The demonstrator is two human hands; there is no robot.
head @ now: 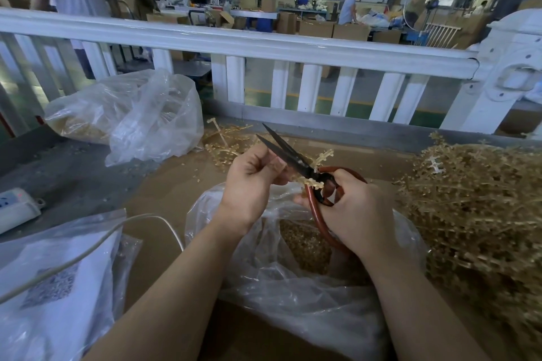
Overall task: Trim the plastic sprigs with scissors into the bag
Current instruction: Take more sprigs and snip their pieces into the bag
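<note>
Right now I am mid-cut: my left hand (252,182) pinches 1 tan sprig (308,182) between thumb and fingers, holding it over the open bag (264,267) below. My right hand (352,214) has its fingers curled through the red handles of the scissors (293,155), whose 2 black blades stand apart, the sprig lying near their pivot. Cut bits already lie in the bag. Next, I judge, the blades must close on the sprig so the piece drops into the bag; more sprigs wait in the pile (475,208) to my right.
</note>
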